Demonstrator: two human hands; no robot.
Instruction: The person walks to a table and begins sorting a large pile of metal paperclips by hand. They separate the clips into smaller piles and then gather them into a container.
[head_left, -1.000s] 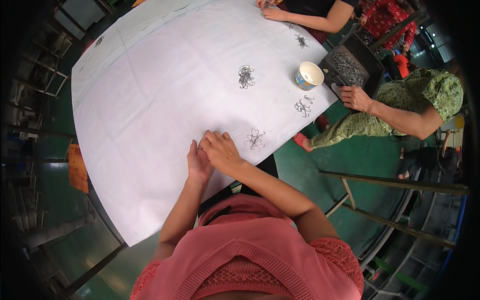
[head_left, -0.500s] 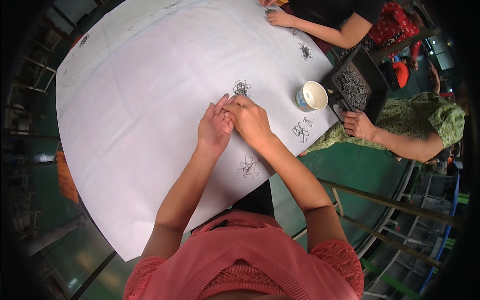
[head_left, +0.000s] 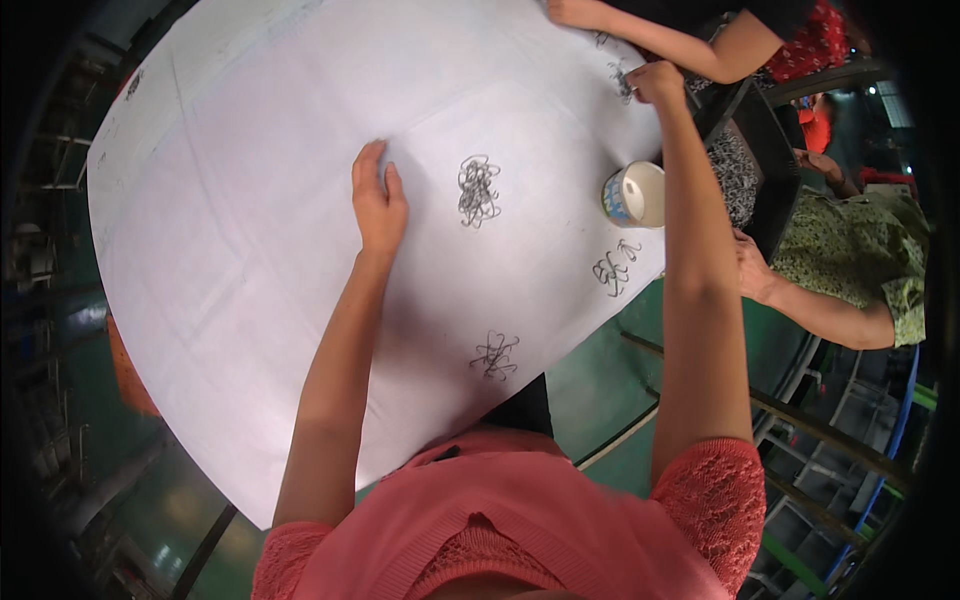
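Observation:
My left hand (head_left: 381, 210) hovers over or rests on the white sheet (head_left: 250, 200), its fingers stretched out and holding nothing. Just right of it lies a tangled pile of dark, bent wire hooks (head_left: 479, 190). My right arm reaches far out to the upper right. There my right hand (head_left: 658, 82) has its fingers pinched at a smaller pile of wire hooks (head_left: 622, 80), with its fingertips on the wires. How many it grips is hidden. A paper cup (head_left: 640, 195) stands beside my right forearm, which partly overlaps it.
More wire hooks lie in a small group (head_left: 612, 268) by the right edge and another (head_left: 495, 357) near my body. Beyond my arm, a black bin (head_left: 778, 160) holds many wire pieces. A green-sleeved co-worker's hand (head_left: 752, 264) is beside it; another co-worker's hand (head_left: 578, 12) rests at the top.
My hands have come apart: the left moved left and opened, the right reached to the far right pile. The middle pile looks fuller. The bin has shifted slightly in view.

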